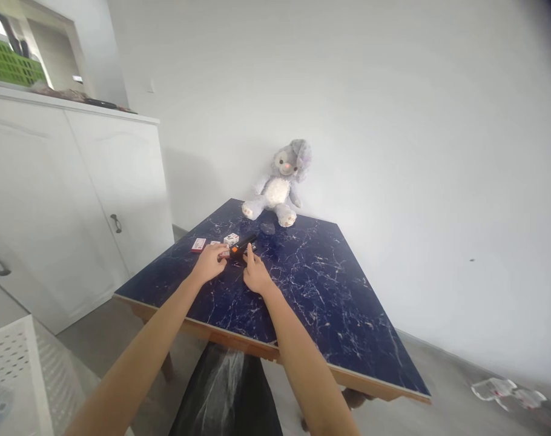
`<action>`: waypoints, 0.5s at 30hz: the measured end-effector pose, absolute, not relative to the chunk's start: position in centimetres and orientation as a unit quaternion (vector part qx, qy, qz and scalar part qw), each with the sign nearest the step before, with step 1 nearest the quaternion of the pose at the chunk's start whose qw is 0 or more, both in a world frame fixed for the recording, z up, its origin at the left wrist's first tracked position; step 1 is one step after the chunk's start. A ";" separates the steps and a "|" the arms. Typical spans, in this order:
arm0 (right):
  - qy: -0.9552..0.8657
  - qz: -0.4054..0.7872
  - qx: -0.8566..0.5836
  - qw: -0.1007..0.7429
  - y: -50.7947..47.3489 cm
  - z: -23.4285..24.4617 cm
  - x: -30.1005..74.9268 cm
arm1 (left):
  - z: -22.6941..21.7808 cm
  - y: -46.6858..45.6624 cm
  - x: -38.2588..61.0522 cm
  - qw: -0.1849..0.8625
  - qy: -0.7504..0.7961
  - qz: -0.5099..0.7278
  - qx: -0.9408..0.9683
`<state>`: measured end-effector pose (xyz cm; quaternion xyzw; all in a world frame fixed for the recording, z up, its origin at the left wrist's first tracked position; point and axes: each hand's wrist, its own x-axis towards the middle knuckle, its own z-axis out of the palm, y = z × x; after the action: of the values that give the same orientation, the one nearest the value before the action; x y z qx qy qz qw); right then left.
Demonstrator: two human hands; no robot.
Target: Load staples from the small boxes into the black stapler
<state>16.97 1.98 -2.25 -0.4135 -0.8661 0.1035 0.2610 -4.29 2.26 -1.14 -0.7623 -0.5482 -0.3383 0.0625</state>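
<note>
My left hand rests low over the blue table, its fingers closed around a small red and white box. Beside its fingertips lies a slim black object with an orange patch, slanting up to the right; its kind is unclear. My right hand is at the near side of this object, index finger stretched forward and the other fingers curled. What those curled fingers hold is hidden. Just beyond my left hand sits a white box with dark print. Another red and white box lies further left, flat.
A grey plush toy sits at the table's back edge against the wall. The blue marbled table has a wooden rim. White cabinets stand left, a white perforated basket at lower left. Clear plastic items lie on the floor right.
</note>
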 end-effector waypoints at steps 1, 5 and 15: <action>-0.868 0.096 -0.410 0.264 2.1 -2.4 17.0 | -1.2 2.4 -4.4 0.066 -0.551 -0.328 -0.765; -0.860 0.075 -0.410 0.295 2.7 -2.5 16.9 | -1.3 3.1 -4.5 0.082 -0.591 -0.284 -0.750; -0.727 0.124 -0.579 0.347 6.9 -1.0 16.3 | -1.9 3.5 -5.4 0.054 -0.619 -0.288 -0.728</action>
<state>16.31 6.89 -1.00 -0.5794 -0.7270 0.1236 0.3472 -5.39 3.46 -1.91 -0.7284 -0.6192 -0.2883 0.0538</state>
